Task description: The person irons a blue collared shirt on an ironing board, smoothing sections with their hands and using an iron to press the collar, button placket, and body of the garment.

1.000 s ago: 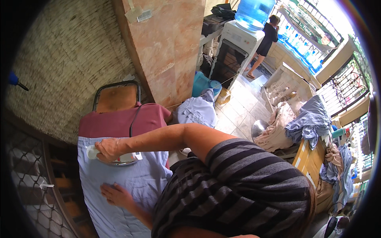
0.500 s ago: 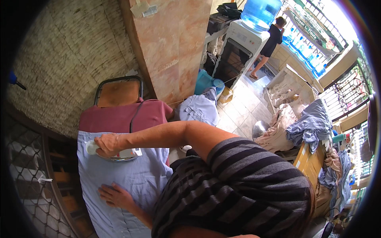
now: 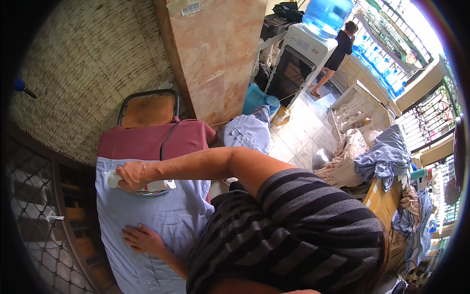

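Two bare hands. Right hand (image 3: 133, 175): wrapped round the grip of a clothes iron (image 3: 155, 186); grip mostly hidden by the fingers. Left hand (image 3: 142, 240): flat, palm down, fingers a little apart, pressing nothing but cloth; apart from the iron.

One clothes iron, white with a shiny lower edge, on the light blue cloth (image 3: 161, 213); underside not visible.

One light blue cloth, spread beneath both hands, rumpled near the body.

One dark cord (image 3: 169, 139), lying over a dark red cover (image 3: 139, 143) beyond the cloth.

One chair back (image 3: 149, 111), metal-framed, just past the cover.

Farther out: one pale blue heap of cloth (image 3: 247, 133); one turquoise bucket (image 3: 252, 99); one water dispenser (image 3: 307, 46); one person in dark clothing (image 3: 338, 54), standing well apart.

Hazards, by judgement: scorching, should a hot iron linger; a burn, should it stray to the left hand; pressed-in creases, should it cross the rumples; a snag, should the cord catch. Heat: cannot be told.
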{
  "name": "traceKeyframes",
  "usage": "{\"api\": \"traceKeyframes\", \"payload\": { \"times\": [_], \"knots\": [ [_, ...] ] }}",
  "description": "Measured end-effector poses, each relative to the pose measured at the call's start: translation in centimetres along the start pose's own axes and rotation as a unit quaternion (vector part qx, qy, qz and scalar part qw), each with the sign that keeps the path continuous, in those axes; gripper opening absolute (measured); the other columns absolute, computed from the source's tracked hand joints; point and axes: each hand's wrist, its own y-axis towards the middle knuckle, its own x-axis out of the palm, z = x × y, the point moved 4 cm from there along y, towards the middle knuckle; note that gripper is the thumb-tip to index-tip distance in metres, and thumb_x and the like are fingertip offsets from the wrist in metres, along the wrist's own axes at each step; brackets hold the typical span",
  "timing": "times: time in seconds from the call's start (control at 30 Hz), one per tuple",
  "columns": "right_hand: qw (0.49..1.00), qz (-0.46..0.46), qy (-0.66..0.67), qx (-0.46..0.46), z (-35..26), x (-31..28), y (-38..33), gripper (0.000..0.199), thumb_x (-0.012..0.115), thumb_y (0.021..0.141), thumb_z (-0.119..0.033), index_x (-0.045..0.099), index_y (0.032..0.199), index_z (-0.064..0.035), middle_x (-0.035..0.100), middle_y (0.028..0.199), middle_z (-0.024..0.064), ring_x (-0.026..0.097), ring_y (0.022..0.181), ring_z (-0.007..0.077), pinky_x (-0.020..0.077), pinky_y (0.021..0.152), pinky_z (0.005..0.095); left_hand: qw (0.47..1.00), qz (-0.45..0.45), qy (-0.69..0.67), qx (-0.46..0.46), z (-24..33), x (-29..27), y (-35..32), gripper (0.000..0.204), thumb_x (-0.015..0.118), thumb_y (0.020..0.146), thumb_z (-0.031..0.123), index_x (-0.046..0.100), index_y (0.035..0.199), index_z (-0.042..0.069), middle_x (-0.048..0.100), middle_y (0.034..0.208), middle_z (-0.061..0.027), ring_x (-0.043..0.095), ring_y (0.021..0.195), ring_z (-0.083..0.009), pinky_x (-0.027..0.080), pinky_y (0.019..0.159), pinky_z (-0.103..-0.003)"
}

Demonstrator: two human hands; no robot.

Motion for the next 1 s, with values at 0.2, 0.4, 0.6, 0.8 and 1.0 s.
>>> {"api": "traceKeyframes", "payload": {
  "times": [0.2, 0.4, 0.6, 0.8, 1.0],
  "knots": [
    [1.000, -0.021, 0.013, 0.017, -0.5, -0.8, -0.3, 0.048, 0.058, 0.085, -0.033, 0.059, 0.109, 0.0083, 0.069, 0.085, 0.0264, 0.070, 0.082, 0.0426, 0.0585, 0.073, 0.0495, 1.000, 0.008, -0.016, 0.006, -0.1, 0.2, 0.1, 0.057, 0.034, 0.104, 0.045, 0.040, 0.148, 0.011, 0.038, 0.153, -0.0161, 0.037, 0.140, -0.0408, 0.033, 0.107, -0.058],
    [0.999, -0.029, 0.007, 0.028, -0.5, -0.9, -0.3, 0.048, 0.056, 0.085, -0.033, 0.060, 0.110, 0.0081, 0.069, 0.087, 0.0271, 0.071, 0.085, 0.0420, 0.0585, 0.076, 0.0481, 1.000, -0.002, -0.013, 0.001, 0.3, -0.1, 0.0, 0.057, 0.034, 0.103, 0.045, 0.040, 0.148, 0.011, 0.038, 0.153, -0.0162, 0.037, 0.139, -0.0401, 0.032, 0.107, -0.057],
    [1.000, 0.014, 0.000, -0.015, 1.0, 0.4, 0.5, 0.044, 0.059, 0.085, -0.032, 0.059, 0.102, 0.0086, 0.067, 0.072, 0.0244, 0.069, 0.069, 0.0407, 0.0577, 0.062, 0.0456, 1.000, -0.006, -0.012, 0.003, 0.6, 0.0, 0.0, 0.058, 0.035, 0.103, 0.046, 0.040, 0.149, 0.011, 0.038, 0.154, -0.0156, 0.037, 0.140, -0.0392, 0.032, 0.108, -0.057],
    [0.999, 0.022, -0.002, -0.046, -0.4, 0.3, 0.8, 0.043, 0.061, 0.086, -0.033, 0.059, 0.099, 0.0082, 0.066, 0.067, 0.0224, 0.069, 0.063, 0.0402, 0.0576, 0.055, 0.0455, 1.000, 0.000, -0.004, -0.009, -0.2, -0.3, 0.0, 0.057, 0.035, 0.103, 0.046, 0.041, 0.148, 0.011, 0.040, 0.153, -0.0154, 0.037, 0.140, -0.0388, 0.033, 0.107, -0.056],
    [0.990, 0.023, -0.097, -0.103, 0.6, 1.5, 1.4, 0.044, 0.062, 0.087, -0.034, 0.060, 0.098, 0.0085, 0.066, 0.067, 0.0211, 0.069, 0.062, 0.0373, 0.0570, 0.051, 0.0452, 1.000, 0.012, -0.013, 0.006, -0.1, 0.2, -0.1, 0.058, 0.036, 0.103, 0.047, 0.041, 0.148, 0.011, 0.040, 0.153, -0.0156, 0.037, 0.140, -0.0386, 0.033, 0.107, -0.056]
  ]
}}
